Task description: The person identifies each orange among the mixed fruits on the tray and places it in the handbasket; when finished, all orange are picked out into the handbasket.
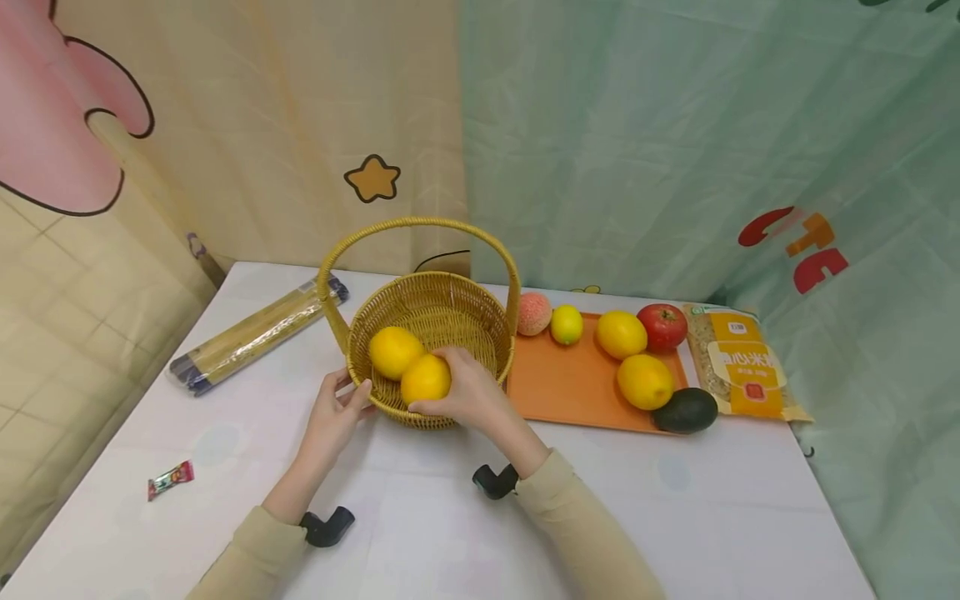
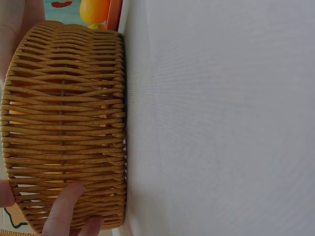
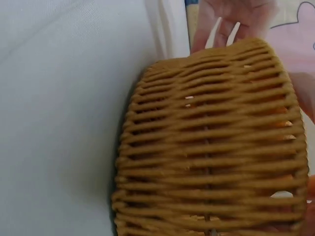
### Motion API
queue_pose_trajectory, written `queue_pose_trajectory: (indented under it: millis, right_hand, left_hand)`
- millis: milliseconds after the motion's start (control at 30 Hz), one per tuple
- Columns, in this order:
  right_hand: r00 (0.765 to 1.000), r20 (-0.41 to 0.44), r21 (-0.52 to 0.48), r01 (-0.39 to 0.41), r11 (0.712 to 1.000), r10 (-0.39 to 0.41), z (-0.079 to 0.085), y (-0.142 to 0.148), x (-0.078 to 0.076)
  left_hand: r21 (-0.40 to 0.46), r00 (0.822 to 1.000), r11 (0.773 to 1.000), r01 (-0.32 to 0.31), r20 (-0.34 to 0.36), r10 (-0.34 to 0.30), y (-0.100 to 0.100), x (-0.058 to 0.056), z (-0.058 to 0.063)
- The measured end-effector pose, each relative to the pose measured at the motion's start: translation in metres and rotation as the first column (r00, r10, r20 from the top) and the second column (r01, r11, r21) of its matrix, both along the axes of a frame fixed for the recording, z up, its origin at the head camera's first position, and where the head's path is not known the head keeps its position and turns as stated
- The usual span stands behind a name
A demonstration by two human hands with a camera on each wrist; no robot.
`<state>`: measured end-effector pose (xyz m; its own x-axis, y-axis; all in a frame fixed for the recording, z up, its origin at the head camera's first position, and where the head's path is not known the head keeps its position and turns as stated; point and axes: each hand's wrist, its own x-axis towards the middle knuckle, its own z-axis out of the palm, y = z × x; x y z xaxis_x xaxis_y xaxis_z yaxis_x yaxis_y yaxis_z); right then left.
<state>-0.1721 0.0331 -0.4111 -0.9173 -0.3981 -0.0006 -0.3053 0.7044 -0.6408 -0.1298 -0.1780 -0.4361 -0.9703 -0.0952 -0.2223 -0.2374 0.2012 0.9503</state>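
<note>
A wicker basket [image 1: 442, 287] with a tall arched handle stands upright on the white table. My left hand [image 1: 336, 417] grips its near-left rim, thumb on top; in the left wrist view the fingers [image 2: 64, 209] lie against the woven outside wall [image 2: 64, 123]. Inside the basket, my right hand [image 1: 476, 392] holds a round yellow-orange fruit [image 1: 425, 380] between thumb and fingers. A second yellow-orange fruit [image 1: 393, 352] sits just left of it, overlapped by the held one. The right wrist view is mostly filled by the basket's wall [image 3: 211, 137].
Right of the basket lies an orange tray [image 1: 558, 387] with a peach [image 1: 535, 313], a small lemon [image 1: 567, 324], two yellow fruits [image 1: 621, 335], a red apple [image 1: 662, 327] and an avocado [image 1: 686, 411]. Beyond it is a grain bag [image 1: 738, 362]. Leftward lie a wrapped stick bundle [image 1: 258, 333] and a small candy packet [image 1: 171, 479].
</note>
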Motion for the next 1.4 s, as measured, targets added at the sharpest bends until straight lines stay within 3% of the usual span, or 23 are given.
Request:
queue_pose_trajectory:
  millis: [400,667,833,1000,1167,1400]
  right_hand:
    - [0.998,-0.046,0.093,0.05,0.994,-0.046,-0.007,-0.036,-0.005]
    - [0.999,0.008,0.106,0.037,0.994,-0.038,-0.001,-0.031,-0.004]
    - [0.999,-0.035,0.079,0.024,0.997,-0.022,0.006,-0.022,-0.002]
    - [0.992,-0.119,-0.044,0.027,0.999,-0.032,0.018,-0.002,0.0]
    - [0.971,-0.212,-0.239,0.061,0.969,-0.113,0.025,0.035,0.001]
    - [0.949,-0.134,-0.331,0.23,0.915,-0.287,0.028,0.111,0.005]
  left_hand:
    - [-0.002,1.0,1.0,-0.004,0.007,0.004,0.0,0.0,0.0]
    - [0.001,1.0,1.0,0.001,0.007,-0.001,-0.001,0.0,0.001]
    - [-0.007,1.0,1.0,0.001,0.007,0.0,-0.001,0.0,0.0]
    - [-0.015,1.0,1.0,-0.008,0.016,0.008,-0.002,0.001,0.0]
    - [-0.013,1.0,1.0,-0.01,0.021,0.011,-0.001,0.002,0.001]
    - [-0.008,1.0,1.0,-0.001,0.021,0.001,0.0,0.001,0.001]
